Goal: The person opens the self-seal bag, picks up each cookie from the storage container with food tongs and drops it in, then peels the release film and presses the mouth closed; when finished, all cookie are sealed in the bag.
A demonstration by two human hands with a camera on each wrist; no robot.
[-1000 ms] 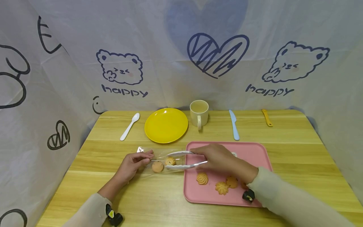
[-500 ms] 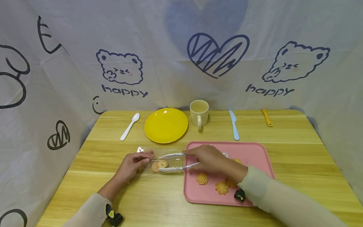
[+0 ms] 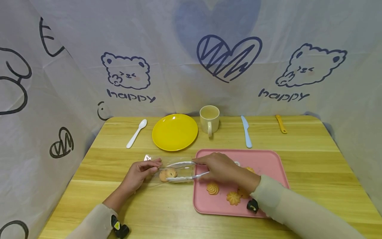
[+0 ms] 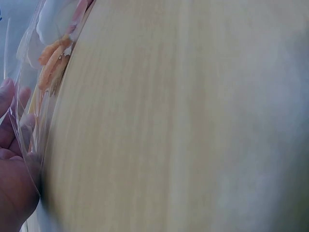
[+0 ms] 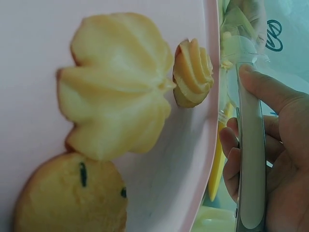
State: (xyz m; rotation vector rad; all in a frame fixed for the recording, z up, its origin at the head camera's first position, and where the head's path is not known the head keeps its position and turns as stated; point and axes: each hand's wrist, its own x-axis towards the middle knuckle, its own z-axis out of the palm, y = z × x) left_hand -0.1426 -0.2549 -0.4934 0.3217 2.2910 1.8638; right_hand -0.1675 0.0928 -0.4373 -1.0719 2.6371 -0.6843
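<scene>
My left hand (image 3: pixel 139 175) pinches the edge of a clear plastic bag (image 3: pixel 186 171) between thumb and fingers. Two cookies (image 3: pixel 163 175) overlap inside it; the left wrist view shows these cookies (image 4: pixel 52 63) through the film. Held in my right hand (image 3: pixel 222 168) is a pair of tongs (image 3: pixel 180 179) with white tips, which reach into the bag from the right, spread apart beside the cookies. The right wrist view shows my thumb and fingers on the tongs' handle (image 5: pixel 252 154). Below that hand, a pink tray (image 3: pixel 268 162) bears a swirled cookie (image 3: pixel 213 188), a flower-shaped cookie (image 3: pixel 233 198) and others partly hidden by my arm.
Behind the bag lies a yellow plate (image 3: pixel 175 132), with a cream mug (image 3: pixel 209 119) to its right. A white spoon (image 3: pixel 137 133), a blue knife (image 3: pixel 246 131) and a small orange utensil (image 3: pixel 281 124) lie along the back. A printed cloth (image 3: pixel 179 93) rises behind the table.
My right hand and the tongs have moved left, deeper into the bag, and one cookie shifted left onto the other. Over the last half second little differs. My left hand has stayed put.
</scene>
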